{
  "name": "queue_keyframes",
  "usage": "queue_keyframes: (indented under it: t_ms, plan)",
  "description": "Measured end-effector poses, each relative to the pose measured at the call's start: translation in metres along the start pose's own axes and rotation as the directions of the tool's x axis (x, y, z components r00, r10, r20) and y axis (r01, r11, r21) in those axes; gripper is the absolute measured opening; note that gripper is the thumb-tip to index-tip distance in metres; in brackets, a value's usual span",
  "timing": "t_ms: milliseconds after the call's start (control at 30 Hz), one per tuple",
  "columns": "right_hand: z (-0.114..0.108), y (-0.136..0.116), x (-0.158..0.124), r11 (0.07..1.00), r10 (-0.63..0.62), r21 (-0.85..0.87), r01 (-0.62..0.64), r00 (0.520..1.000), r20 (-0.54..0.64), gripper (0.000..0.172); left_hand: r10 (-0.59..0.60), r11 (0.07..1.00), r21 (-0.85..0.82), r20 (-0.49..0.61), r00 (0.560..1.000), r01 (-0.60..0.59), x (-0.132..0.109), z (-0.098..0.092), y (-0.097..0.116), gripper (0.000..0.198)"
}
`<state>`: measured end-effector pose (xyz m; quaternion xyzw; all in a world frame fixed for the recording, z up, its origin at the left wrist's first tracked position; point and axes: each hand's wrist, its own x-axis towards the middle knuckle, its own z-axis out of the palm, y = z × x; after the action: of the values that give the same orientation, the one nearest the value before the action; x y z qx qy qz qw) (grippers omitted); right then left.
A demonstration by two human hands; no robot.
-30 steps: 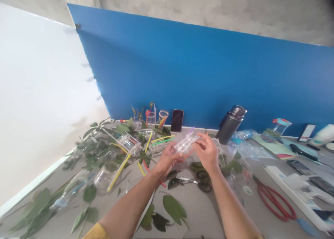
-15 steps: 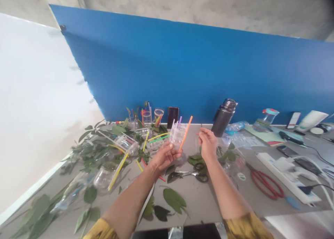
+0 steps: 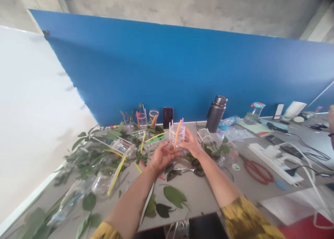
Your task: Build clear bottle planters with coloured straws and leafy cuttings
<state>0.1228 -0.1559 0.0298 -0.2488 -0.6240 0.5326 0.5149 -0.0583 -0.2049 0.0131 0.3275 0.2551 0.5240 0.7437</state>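
A clear plastic cup (image 3: 172, 137) with straw pieces set about its side is held upright between my hands above the table. An orange straw (image 3: 178, 133) runs up its near side, and a purple straw piece (image 3: 182, 121) shows at the rim. My left hand (image 3: 165, 156) cradles the cup from below, fingers curled under its base. On the right side my right hand (image 3: 191, 144) closes on the cup near the orange straw's lower end. Under my hands lie black-handled scissors (image 3: 186, 170), partly hidden, among green leaves (image 3: 174, 196).
Leafy stems, cut bottles (image 3: 101, 184) and yellow straws (image 3: 117, 175) cover the left side. Behind stand straw-filled cups (image 3: 153, 118), a phone (image 3: 168, 117) and a dark thermos (image 3: 216, 114). Red-handled scissors (image 3: 258, 172) and a power strip (image 3: 273, 164) lie right. Another person's hand (image 3: 331, 119) shows far right.
My right hand has moved left and closed on the cup. The orange straw has shifted from the cup's right side to its front. The view has turned slightly right.
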Motion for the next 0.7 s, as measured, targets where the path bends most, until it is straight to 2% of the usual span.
queue_keyframes:
  t_ms: [67, 133, 200, 233, 300, 467, 567, 633, 700]
  plan:
    - [-0.002, 0.009, 0.002, 0.998, -0.007, -0.069, 0.002, 0.997, -0.072, 0.092, 0.14, 0.985, 0.11, -0.1, 0.985, -0.129, 0.0, 0.004, -0.002, 0.062]
    - [-0.003, 0.018, 0.003, 0.993, 0.023, -0.114, -0.036, 0.994, -0.107, 0.095, 0.309, 0.913, 0.328, -0.175, 0.935, -0.241, 0.0, 0.006, -0.004, 0.069]
    - [-0.004, 0.026, 0.005, 0.989, 0.042, -0.136, -0.056, 0.994, -0.102, 0.097, 0.435, 0.8, 0.526, -0.177, 0.883, -0.288, 0.001, 0.007, -0.006, 0.069]
    - [-0.004, 0.03, 0.005, 0.987, 0.045, -0.148, -0.058, 0.995, -0.089, 0.098, 0.465, 0.753, 0.589, -0.161, 0.87, -0.293, 0.002, 0.007, -0.008, 0.068]
    - [-0.005, 0.036, 0.005, 0.98, 0.048, -0.191, -0.059, 0.997, -0.063, 0.101, 0.493, 0.698, 0.657, -0.152, 0.857, -0.285, 0.005, 0.004, -0.011, 0.066]
    - [-0.012, 0.038, 0.003, 0.892, 0.097, -0.435, -0.121, 0.992, -0.077, 0.102, 0.55, 0.638, 0.739, -0.24, 0.8, -0.217, 0.006, -0.004, -0.015, 0.056]
    - [-0.014, 0.032, 0.0, 0.833, 0.113, -0.542, -0.116, 0.993, -0.039, 0.091, 0.554, 0.578, 0.798, -0.232, 0.8, -0.169, 0.004, -0.005, -0.013, 0.043]
    - [-0.014, 0.03, -0.001, 0.83, 0.11, -0.551, -0.08, 0.994, 0.022, 0.088, 0.543, 0.547, 0.826, -0.229, 0.808, -0.134, 0.003, -0.003, -0.012, 0.04]
    - [-0.015, 0.031, -0.001, 0.838, 0.104, -0.543, -0.05, 0.992, 0.068, 0.09, 0.489, 0.596, 0.793, -0.232, 0.841, -0.127, 0.001, -0.001, -0.011, 0.043]
